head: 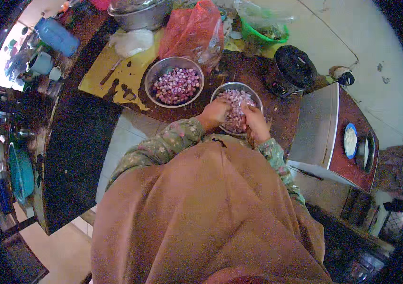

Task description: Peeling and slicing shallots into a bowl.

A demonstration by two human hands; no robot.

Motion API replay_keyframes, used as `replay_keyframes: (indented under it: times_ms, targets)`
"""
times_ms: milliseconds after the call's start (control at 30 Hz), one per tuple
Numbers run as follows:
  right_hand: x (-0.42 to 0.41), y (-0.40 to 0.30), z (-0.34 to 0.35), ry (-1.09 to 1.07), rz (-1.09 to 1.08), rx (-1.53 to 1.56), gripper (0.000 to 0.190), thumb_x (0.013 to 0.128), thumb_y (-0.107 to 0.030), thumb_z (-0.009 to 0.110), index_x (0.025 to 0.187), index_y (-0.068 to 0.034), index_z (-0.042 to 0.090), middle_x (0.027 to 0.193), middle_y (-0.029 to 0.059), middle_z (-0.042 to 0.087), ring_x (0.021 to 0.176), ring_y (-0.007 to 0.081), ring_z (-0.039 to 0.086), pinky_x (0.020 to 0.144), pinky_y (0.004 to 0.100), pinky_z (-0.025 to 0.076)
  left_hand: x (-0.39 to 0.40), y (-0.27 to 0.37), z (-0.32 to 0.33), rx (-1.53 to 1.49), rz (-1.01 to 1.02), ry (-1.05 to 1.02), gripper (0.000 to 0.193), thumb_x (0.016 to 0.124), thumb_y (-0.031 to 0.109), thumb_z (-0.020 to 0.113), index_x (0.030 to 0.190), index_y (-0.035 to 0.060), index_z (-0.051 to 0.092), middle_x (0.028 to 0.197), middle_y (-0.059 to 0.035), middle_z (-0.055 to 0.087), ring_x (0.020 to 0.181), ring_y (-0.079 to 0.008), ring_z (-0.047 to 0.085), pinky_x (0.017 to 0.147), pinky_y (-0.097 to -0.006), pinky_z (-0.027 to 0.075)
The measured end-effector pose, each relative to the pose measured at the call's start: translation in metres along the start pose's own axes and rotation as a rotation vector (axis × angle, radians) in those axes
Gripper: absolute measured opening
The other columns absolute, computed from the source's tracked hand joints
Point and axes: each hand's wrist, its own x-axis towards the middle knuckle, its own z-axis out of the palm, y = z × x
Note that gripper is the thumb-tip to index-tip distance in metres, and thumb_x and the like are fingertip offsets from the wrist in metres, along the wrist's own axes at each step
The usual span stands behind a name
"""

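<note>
Right in front of my body stands a round metal bowl (254, 91) holding pale pink-white pieces that look like peeled or sliced shallots (236, 106). My left hand (216, 113) comes over its left rim, fingers curled at the pieces. On the bowl's right side, my right hand (257, 122) reaches in with thumb and fingers bent inward. Blur hides whether either hand grips a piece or a small tool. A larger metal bowl (150, 90) to the left contains many whole purple shallots (178, 85); neither hand touches it.
Both bowls rest on a dark brown table (222, 76). Behind them are a red plastic bag (190, 33), a green basket (269, 37) and a lidded metal pot (139, 16). A black round appliance (293, 71) stands at right. A knife (111, 72) lies on the yellow sheet (98, 67).
</note>
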Motion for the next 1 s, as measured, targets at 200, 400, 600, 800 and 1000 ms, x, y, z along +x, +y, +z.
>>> replay_keyframes:
  times_ms: [200, 400, 600, 800, 1000]
  targets:
    - [-0.002, -0.011, -0.001, 0.042, -0.145, -0.189, 0.031, 0.079, -0.027, 0.063, 0.096, -0.001, 0.059, 0.072, 0.0053, 0.057, 0.059, 0.0141, 0.052, 0.052, 0.0278, 0.041, -0.001, -0.003, -0.03, 0.011, -0.115, -0.005, 0.018, 0.066, 0.009, 0.058, 0.083, 0.0075, 0.062, 0.088, -0.0149, 0.058, 0.089, -0.0343, 0.055, 0.074, -0.0407, 0.048]
    - [0.04, 0.03, -0.018, 0.085, -0.498, -0.488, 0.03, 0.075, -0.012, 0.064, 0.101, 0.0, 0.058, 0.066, 0.0032, 0.056, 0.049, 0.0113, 0.049, 0.043, 0.026, 0.04, -0.034, -0.074, -0.094, 0.811, -0.65, -0.124, 0.022, 0.071, 0.02, 0.058, 0.085, 0.0046, 0.066, 0.081, -0.0155, 0.062, 0.076, -0.0301, 0.061, 0.063, -0.0418, 0.052]
    - [0.027, 0.008, -0.007, -0.063, -0.092, -0.348, 0.037, 0.076, -0.008, 0.06, 0.111, 0.001, 0.053, 0.083, 0.0072, 0.062, 0.062, 0.0129, 0.056, 0.052, 0.0254, 0.045, -0.089, -0.188, -0.061, 0.762, -0.728, -0.191, 0.017, 0.068, 0.023, 0.061, 0.075, 0.0082, 0.066, 0.073, -0.008, 0.062, 0.067, -0.023, 0.062, 0.055, -0.0387, 0.05]
    - [0.007, -0.012, 0.001, 0.278, -0.579, -0.7, 0.034, 0.082, -0.017, 0.056, 0.111, 0.0, 0.052, 0.098, 0.0194, 0.06, 0.085, 0.0331, 0.059, 0.074, 0.0401, 0.046, -0.061, -0.185, -0.054, 0.792, -0.796, -0.044, 0.015, 0.066, 0.021, 0.059, 0.066, 0.0077, 0.066, 0.057, -0.0096, 0.059, 0.049, -0.0236, 0.057, 0.047, -0.038, 0.047]
    - [-0.011, 0.004, -0.007, 0.168, -0.585, -0.923, 0.056, 0.077, -0.017, 0.059, 0.126, 0.0, 0.036, 0.104, 0.0244, 0.057, 0.095, 0.0399, 0.055, 0.082, 0.0416, 0.043, -0.036, -0.093, -0.101, 0.409, -0.262, -0.1, 0.019, 0.067, 0.018, 0.058, 0.073, 0.0007, 0.065, 0.072, -0.0147, 0.062, 0.059, -0.0295, 0.059, 0.053, -0.0407, 0.048]
